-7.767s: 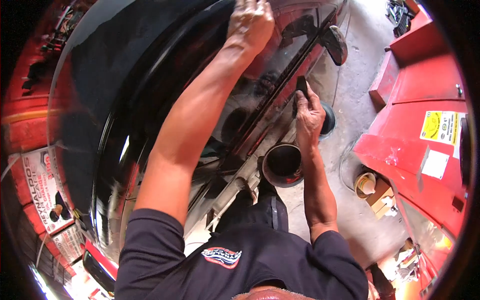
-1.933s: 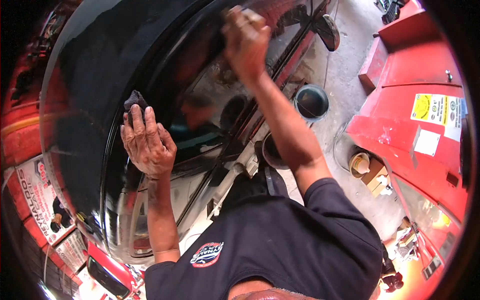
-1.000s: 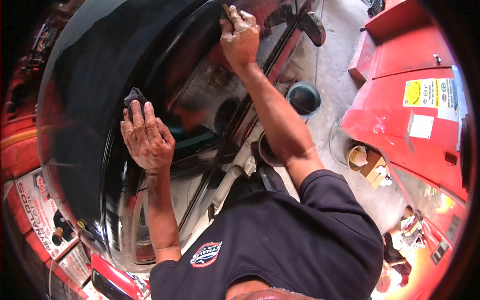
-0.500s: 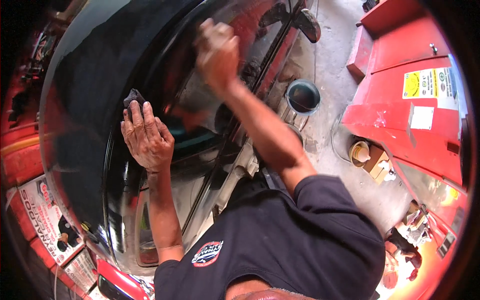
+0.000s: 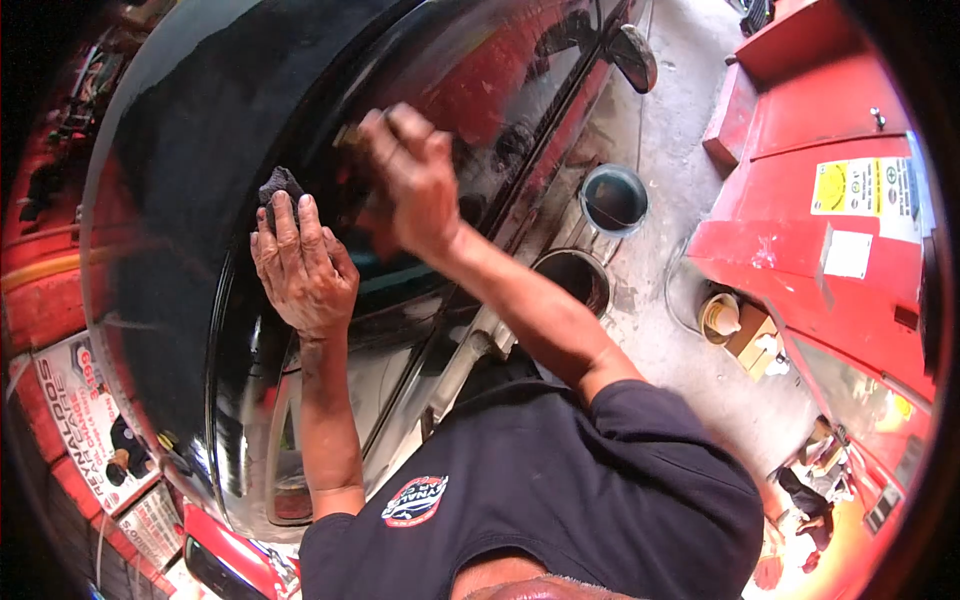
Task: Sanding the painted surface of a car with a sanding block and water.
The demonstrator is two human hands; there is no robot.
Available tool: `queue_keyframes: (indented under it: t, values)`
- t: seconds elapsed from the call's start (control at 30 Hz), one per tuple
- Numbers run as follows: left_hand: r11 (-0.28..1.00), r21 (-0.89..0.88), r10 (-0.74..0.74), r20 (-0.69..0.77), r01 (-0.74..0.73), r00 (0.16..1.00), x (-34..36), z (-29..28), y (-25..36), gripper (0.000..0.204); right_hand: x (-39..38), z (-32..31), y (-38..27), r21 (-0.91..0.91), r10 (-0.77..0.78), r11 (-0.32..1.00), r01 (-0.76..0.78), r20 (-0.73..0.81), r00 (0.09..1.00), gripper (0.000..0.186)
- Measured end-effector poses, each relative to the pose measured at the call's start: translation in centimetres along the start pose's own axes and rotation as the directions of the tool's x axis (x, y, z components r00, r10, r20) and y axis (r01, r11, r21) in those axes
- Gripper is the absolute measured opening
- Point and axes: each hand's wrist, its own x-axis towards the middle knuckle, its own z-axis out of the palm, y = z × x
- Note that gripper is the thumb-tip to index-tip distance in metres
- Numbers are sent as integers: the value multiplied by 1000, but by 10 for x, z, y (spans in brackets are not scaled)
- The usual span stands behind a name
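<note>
A glossy black car [image 5: 180, 150] fills the left and middle of the view. My left hand [image 5: 303, 265] presses a dark crumpled cloth [image 5: 280, 183] to it along the roof edge; the cloth sticks out beyond the fingertips. Over the car's shiny side, my right hand [image 5: 415, 180] is blurred, its fingers bent toward the surface. A small yellowish thing [image 5: 347, 135] shows at those fingertips, too smeared to name. The dark side window reflects parts of the scene beneath both hands.
Right of the car, a bucket [image 5: 614, 200] of dark liquid stands on the grey floor [image 5: 690, 380], with a second dark bucket [image 5: 600, 290] nearer me. The side mirror [image 5: 632, 58] juts out at the top. Red cabinets [image 5: 770, 250] line the right, beside a cardboard box [image 5: 752, 340].
My right hand has swept down and left across the car's side, closer to my left hand. The left hand stays on the cloth at the roof edge. The second bucket shows more.
</note>
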Motion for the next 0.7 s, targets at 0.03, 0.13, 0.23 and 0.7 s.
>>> queue_keyframes:
  t: [0.03, 0.13, 0.23, 0.7]
  values:
    - [1000, -12, 4, -11, -4, 1000, 3, 0, 3, 40, -10, -6, -9, 17, -20, 1000, 20, 55, 998, 57]
    - [999, -39, -8, -22, 7, 1000, -3, -4, -8, 44, 60, -6, 57, 1, -233, 973, 233, -14, 972, 13]
    - [996, -88, -5, 12, 6, 1000, 11, -6, 6, 49, 123, -8, 164, -260, 54, 960, -108, -206, 977, 23]
    - [977, -206, -54, -26, 47, 998, 1, -19, 4, 50, 121, -6, 155, -246, 99, 964, -102, -24, 995, 40]
